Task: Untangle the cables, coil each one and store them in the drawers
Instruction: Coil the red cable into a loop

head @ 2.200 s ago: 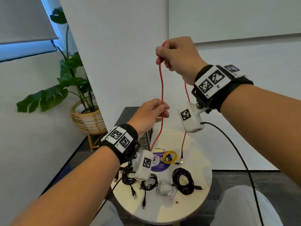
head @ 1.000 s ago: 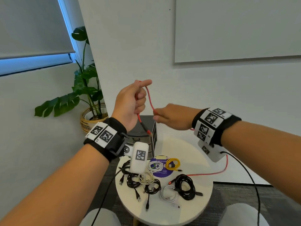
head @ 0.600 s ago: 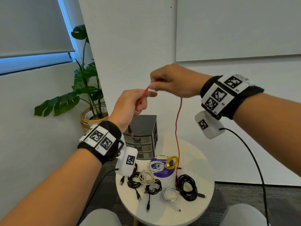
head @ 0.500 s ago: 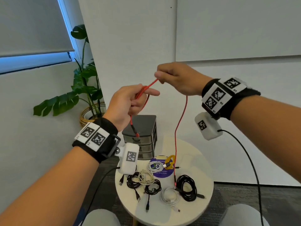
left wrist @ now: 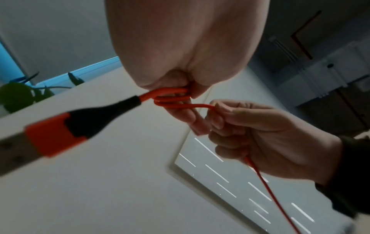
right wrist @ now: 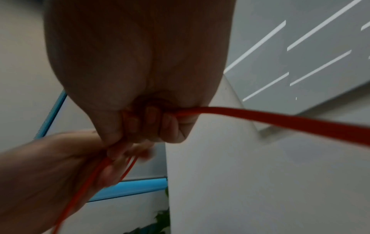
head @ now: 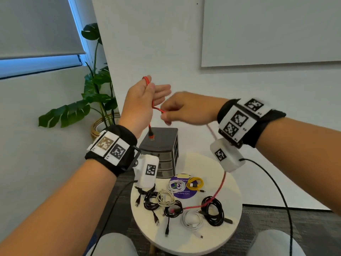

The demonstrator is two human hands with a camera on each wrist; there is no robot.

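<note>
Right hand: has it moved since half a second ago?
Yes. The right hand has dropped toward the dark grey drawer unit and closed in on the left hand, pinching the thin red cable.

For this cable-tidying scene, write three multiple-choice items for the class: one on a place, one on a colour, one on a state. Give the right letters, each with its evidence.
1. Where does the drawer unit stand?
A. on the round table's far side
B. on the floor
C. on the windowsill

2. What colour is the cable being wound by the hands?
A. yellow
B. red
C. white

3. How is the right hand just now?
A. flat on the table
B. hanging idle
C. pinching the cable

Answers:
1 A: the unit sits at the back of the round table, behind the coiled cables.
2 B: the red cable loops round the left hand.
3 C: its curled fingers pinch the cable beside the left hand.
</note>
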